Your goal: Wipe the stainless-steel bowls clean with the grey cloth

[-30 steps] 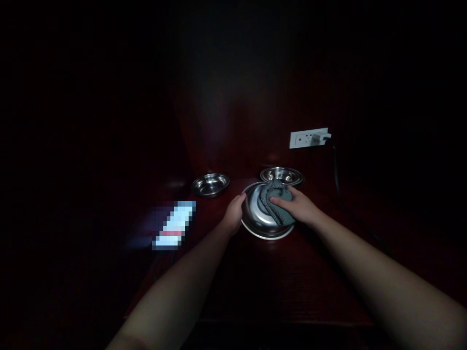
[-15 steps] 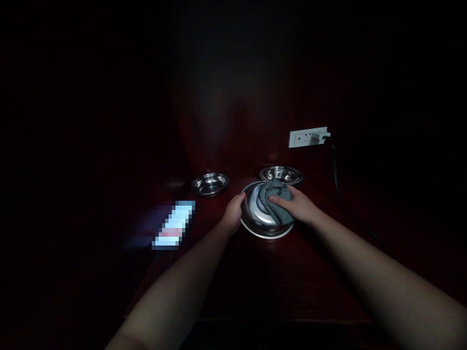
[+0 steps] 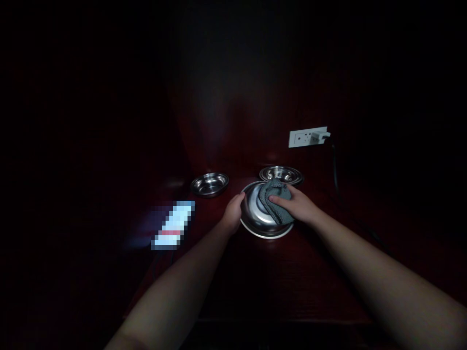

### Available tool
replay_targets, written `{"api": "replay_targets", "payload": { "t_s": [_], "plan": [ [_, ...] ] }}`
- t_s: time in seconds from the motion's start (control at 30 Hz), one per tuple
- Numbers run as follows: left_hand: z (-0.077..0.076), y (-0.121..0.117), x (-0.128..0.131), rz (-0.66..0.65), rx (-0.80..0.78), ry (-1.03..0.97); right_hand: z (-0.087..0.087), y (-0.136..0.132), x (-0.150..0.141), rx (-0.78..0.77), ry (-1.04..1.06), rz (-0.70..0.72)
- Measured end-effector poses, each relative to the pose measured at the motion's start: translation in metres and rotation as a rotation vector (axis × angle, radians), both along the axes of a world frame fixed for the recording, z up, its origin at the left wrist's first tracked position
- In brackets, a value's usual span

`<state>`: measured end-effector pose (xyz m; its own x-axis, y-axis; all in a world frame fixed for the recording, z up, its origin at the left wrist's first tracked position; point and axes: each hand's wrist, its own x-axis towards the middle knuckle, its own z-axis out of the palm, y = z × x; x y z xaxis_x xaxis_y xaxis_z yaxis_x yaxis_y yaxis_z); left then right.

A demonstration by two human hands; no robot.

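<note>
A shiny steel bowl [image 3: 257, 222] is held over the dark red table, its curved surface facing me. My left hand [image 3: 232, 213] grips the bowl's left rim, thumb on the edge and the other fingers hidden behind it. In my right hand [image 3: 297, 204] is a folded grey-green cloth [image 3: 274, 199], pressed against the right side of the bowl. The thumb lies across the cloth; most of the other fingers are out of sight.
A small steel bowl [image 3: 209, 184] stands at the back left, and steel dishes [image 3: 280, 174] lie just behind the held bowl. A lit, blurred phone-like screen [image 3: 174, 226] is at left. A wall socket [image 3: 308, 137] has a plug with a dark cable [image 3: 335, 170] hanging down.
</note>
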<state>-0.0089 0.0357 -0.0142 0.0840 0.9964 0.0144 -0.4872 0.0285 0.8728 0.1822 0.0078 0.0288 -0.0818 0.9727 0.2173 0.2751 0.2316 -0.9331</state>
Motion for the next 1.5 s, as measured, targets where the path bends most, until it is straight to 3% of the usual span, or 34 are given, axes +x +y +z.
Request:
{"api": "replay_targets", "payload": {
  "t_s": [1.1, 1.5],
  "plan": [
    [-0.0003, 0.0006, 0.0004, -0.008, 0.012, -0.008, 0.0001, 0.0, 0.0009, 0.011, 0.001, 0.003],
    [0.0088, -0.0066, 0.0029, 0.033, 0.01, -0.024, -0.0006, 0.0005, 0.0004, -0.005, 0.028, -0.017]
  ]
}}
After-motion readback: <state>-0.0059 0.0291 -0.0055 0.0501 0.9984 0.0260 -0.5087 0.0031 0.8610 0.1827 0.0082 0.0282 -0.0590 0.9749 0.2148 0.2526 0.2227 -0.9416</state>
